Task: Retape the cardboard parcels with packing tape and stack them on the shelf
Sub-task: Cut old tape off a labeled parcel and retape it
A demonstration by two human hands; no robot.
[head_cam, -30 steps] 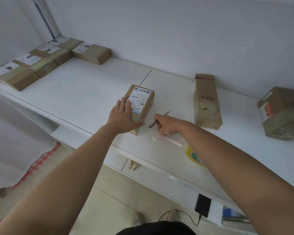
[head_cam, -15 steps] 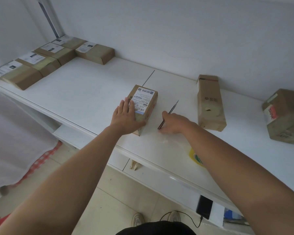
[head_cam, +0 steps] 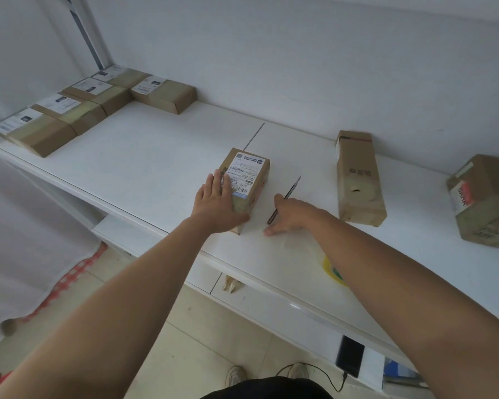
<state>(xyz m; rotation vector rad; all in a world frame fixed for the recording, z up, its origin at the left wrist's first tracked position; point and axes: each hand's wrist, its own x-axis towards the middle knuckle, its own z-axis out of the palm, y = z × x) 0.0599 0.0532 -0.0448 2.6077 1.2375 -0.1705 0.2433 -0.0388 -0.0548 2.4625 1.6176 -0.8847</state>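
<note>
A small cardboard parcel with a white shipping label lies in the middle of the white shelf. My left hand presses flat on its near end, with the thumb along the near side. To its right a thin utility knife lies on the shelf, blade pointing away. My right hand rests over the knife's handle end with spread fingers. A yellow-rimmed roll of clear packing tape lies near the front edge, mostly hidden by my right forearm. A loose clear strip trails from it.
Several labelled parcels sit in a row at the shelf's far left. A long box with a torn hole lies right of the knife, and a bulkier box stands at the right edge. A phone on a cable lies on the lower ledge.
My right hand held the knife raised beside the parcel, then lowered it onto the shelf and spread its fingers over it. My left hand stayed on the parcel.
</note>
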